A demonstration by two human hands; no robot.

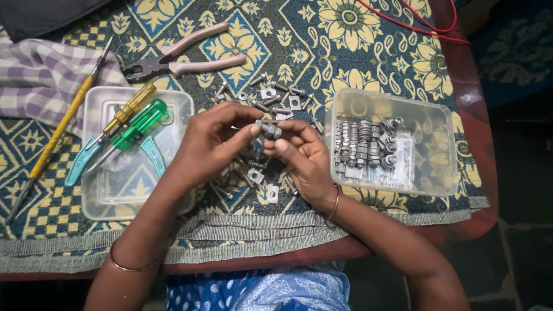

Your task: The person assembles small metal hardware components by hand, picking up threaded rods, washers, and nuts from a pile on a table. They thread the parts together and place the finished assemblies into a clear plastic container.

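**A:** What are the hands doing?

**B:** Both meet over the middle of the patterned blue-and-yellow cloth. The left hand and the right hand pinch one small grey metal bolt-and-nut assembly between thumbs and fingertips, held just above the loose scatter of bolts, nuts and square washers.

**A:** How would one handle that well?

**B:** I'd judge it best to keep one hand steady on the bolt while the other turns the nut, with the piece low over the cloth so a dropped part lands among the others. The threads should sit straight before any turning; which hand turns, I can't tell.

**A:** And the containers?

**B:** To the right, a clear rectangular plastic tub holds rows of assembled grey bolts with nuts, packed towards its left side, with what looks like a small clear bag beside them. To the left, a clear plastic lid or tray carries a green-handled screwdriver, a yellow-handled screwdriver and a teal-handled tool.

**A:** Anything outside them?

**B:** Pink-handled pliers and a long yellow-shafted screwdriver lie on the cloth.
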